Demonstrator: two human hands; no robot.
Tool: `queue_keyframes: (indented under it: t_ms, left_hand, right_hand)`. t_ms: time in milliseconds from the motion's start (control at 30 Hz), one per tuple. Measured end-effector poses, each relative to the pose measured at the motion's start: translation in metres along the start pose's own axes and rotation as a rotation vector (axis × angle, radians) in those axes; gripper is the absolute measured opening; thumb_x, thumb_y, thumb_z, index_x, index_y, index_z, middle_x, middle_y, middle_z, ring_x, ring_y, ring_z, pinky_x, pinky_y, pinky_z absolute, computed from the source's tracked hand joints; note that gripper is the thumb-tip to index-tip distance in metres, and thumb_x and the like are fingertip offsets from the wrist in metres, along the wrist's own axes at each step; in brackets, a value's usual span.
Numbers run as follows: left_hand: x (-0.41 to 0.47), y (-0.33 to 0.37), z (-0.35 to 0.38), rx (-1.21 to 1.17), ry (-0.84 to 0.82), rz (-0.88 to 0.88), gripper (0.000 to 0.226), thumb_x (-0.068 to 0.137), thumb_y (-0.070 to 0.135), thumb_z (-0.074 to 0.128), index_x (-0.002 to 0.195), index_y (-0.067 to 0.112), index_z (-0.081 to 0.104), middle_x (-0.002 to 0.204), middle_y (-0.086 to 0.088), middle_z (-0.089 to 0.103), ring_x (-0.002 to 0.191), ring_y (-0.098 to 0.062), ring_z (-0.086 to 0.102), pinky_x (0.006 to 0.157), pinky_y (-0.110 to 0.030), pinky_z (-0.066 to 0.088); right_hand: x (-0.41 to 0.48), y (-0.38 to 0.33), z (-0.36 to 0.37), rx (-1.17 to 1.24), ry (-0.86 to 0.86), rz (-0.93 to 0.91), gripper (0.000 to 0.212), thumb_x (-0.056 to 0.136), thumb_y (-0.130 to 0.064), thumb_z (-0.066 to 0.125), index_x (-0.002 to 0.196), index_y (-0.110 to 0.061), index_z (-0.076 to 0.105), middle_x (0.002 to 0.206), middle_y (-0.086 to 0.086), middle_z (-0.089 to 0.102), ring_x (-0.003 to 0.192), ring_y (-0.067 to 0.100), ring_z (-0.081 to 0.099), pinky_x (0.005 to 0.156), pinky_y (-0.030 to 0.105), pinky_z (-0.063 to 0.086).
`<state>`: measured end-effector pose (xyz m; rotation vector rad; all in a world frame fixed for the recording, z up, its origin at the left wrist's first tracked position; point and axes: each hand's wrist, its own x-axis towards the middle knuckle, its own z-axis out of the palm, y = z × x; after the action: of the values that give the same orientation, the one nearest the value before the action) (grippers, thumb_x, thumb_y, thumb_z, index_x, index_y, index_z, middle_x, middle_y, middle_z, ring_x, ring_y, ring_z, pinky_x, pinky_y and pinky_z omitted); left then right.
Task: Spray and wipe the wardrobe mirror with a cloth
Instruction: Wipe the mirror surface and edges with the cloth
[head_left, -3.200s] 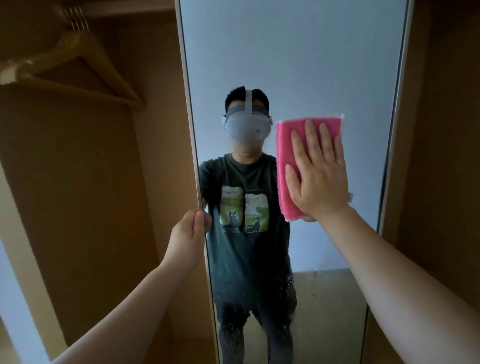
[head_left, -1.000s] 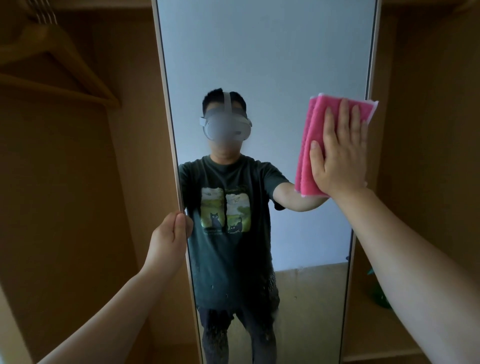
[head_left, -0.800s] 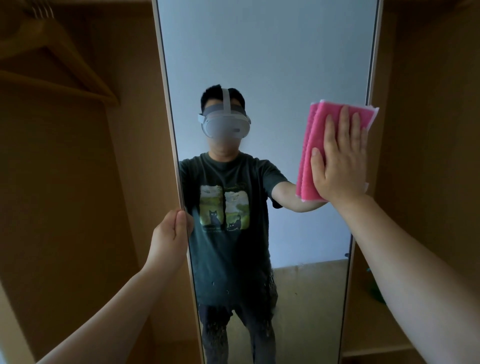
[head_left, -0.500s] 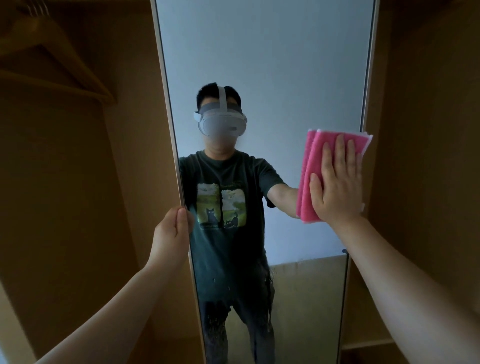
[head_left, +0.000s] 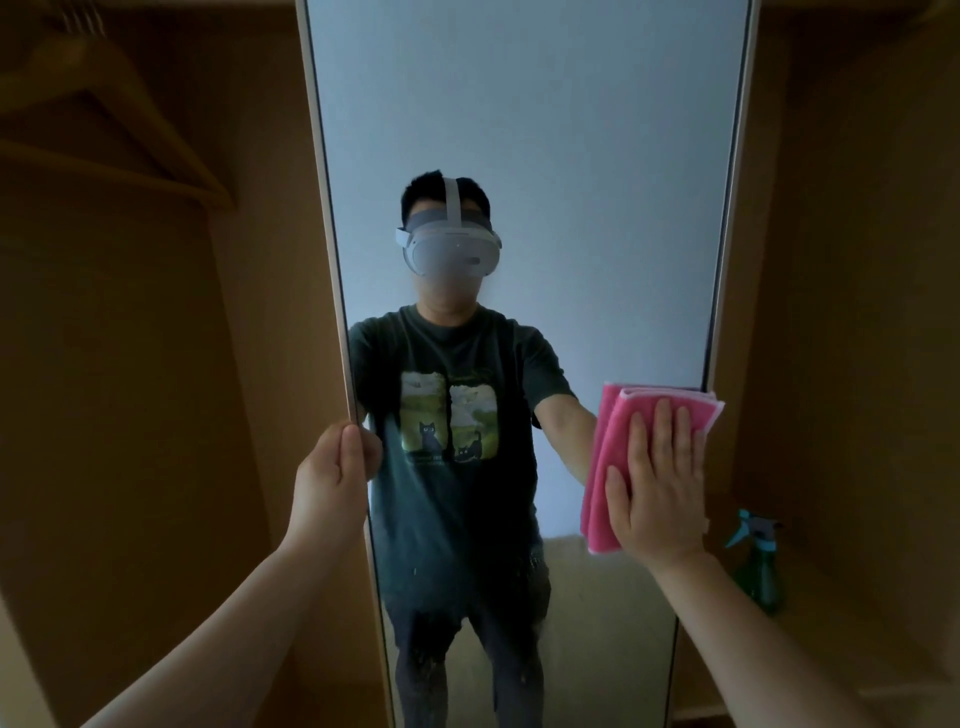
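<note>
pressing cloth (head_left: 613, 441) under flat right hand (head_left: 657, 486) against mirror (head_left: 519, 156)

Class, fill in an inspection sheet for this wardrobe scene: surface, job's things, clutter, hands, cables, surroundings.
Surface: mirror upright, small specks low down.
Job's things: pink cloth folded, flat on the mirror by its right edge; green spray bottle stands right of the mirror.
Clutter: nothing seen.
Hands: left hand grips the mirror's left edge; right hand presses the cloth, fingers straight.
Cables: nothing seen.
Surroundings: wooden wardrobe, hanger upper left.
</note>
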<state>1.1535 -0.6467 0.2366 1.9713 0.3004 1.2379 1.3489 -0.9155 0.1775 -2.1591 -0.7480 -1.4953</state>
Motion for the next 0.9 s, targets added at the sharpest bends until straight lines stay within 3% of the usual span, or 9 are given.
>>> queue_keyframes:
  t_ms: [233,367,500,700,833,900]
  left_hand:
    - [-0.007,0.003,0.011,-0.014,0.119,-0.065,0.037,0.102,0.034,0.032,0.076,0.023,0.056,0.066,0.002,0.058,0.058,0.002,0.056,0.049,-0.017,0.041]
    - [-0.01,0.004,0.016,-0.024,0.17,-0.132,0.04,0.101,0.037,0.03,0.085,0.016,0.061,0.077,-0.006,0.064,0.071,-0.019,0.063,0.058,-0.039,0.052]
    - [-0.014,0.005,0.017,-0.02,0.152,-0.167,0.043,0.101,0.039,0.029,0.093,0.014,0.063,0.086,-0.01,0.067,0.082,-0.026,0.065,0.072,-0.045,0.056]
    - [-0.021,0.003,0.016,-0.06,0.119,-0.204,0.041,0.1,0.041,0.03,0.085,0.02,0.061,0.078,-0.004,0.066,0.073,-0.018,0.064,0.064,-0.039,0.055]
    - [-0.024,-0.001,0.017,-0.13,0.083,-0.226,0.043,0.099,0.044,0.03,0.066,0.04,0.058,0.062,0.015,0.061,0.055,0.003,0.054,0.05,-0.016,0.046]
    - [-0.029,-0.006,0.019,-0.154,0.078,-0.23,0.044,0.097,0.046,0.03,0.062,0.041,0.056,0.058,0.017,0.059,0.052,0.004,0.052,0.047,-0.015,0.044]
  right_hand:
    - [0.001,-0.004,-0.002,0.058,0.011,0.018,0.065,0.1,-0.043,0.024,0.156,-0.014,0.007,0.161,0.013,0.009,0.148,0.037,0.009,0.121,0.052,0.006]
    - [0.004,-0.007,-0.003,0.101,0.045,0.024,0.064,0.099,-0.042,0.026,0.155,-0.012,0.012,0.161,0.015,0.011,0.149,0.036,0.009,0.121,0.052,0.004]
    - [0.006,-0.006,-0.003,0.151,0.091,0.025,0.063,0.097,-0.039,0.034,0.151,-0.008,0.025,0.158,0.019,0.022,0.148,0.037,0.012,0.12,0.054,0.008]
    - [0.008,-0.006,-0.004,0.129,0.111,0.004,0.061,0.097,-0.037,0.035,0.149,-0.006,0.027,0.156,0.022,0.025,0.147,0.039,0.014,0.119,0.056,0.01]
    - [0.009,-0.008,0.0,0.071,0.15,-0.009,0.06,0.098,-0.035,0.032,0.15,-0.005,0.025,0.155,0.024,0.027,0.145,0.041,0.018,0.118,0.058,0.013]
    - [0.008,-0.009,0.002,0.062,0.168,-0.003,0.06,0.098,-0.033,0.033,0.15,-0.005,0.024,0.154,0.025,0.027,0.144,0.042,0.019,0.118,0.057,0.013]
